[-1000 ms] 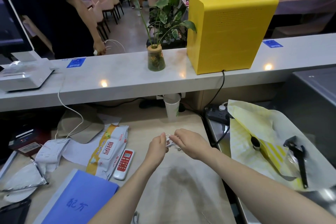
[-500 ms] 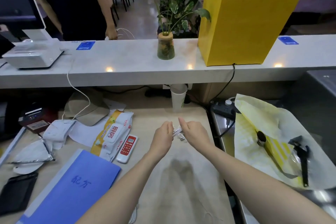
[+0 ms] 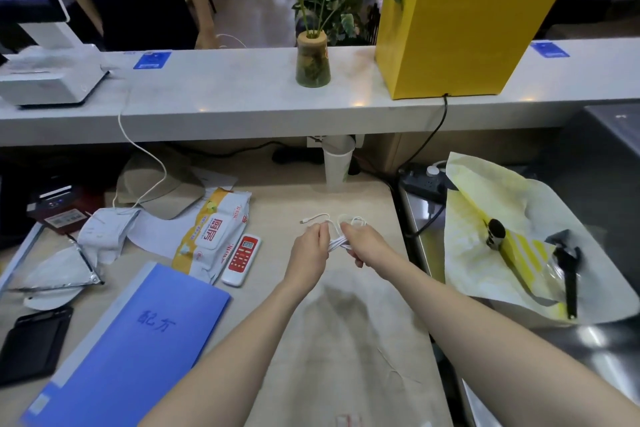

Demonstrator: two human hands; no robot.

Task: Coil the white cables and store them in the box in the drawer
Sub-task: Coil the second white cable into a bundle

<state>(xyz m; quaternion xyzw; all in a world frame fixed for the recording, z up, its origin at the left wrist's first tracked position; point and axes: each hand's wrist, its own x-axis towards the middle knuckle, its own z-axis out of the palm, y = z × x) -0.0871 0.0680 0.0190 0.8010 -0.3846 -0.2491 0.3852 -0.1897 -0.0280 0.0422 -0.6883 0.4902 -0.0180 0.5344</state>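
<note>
A thin white cable is bunched into a small bundle between my two hands above the wooden desk. My left hand pinches the bundle from the left. My right hand grips it from the right. One end with a small plug sticks out to the left beyond my left hand, and a few loose loops show above my right hand. No drawer or box is in view.
On the desk's left lie a blue folder, a white remote, a wipes pack and a cap. A paper cup stands behind. Yellow-white paper with black tools lies right. A person stands beyond the counter.
The view has tilted downward. My hands have drawn slightly apart, and more of the white cable shows, with a plug end and loops now visible above them.
</note>
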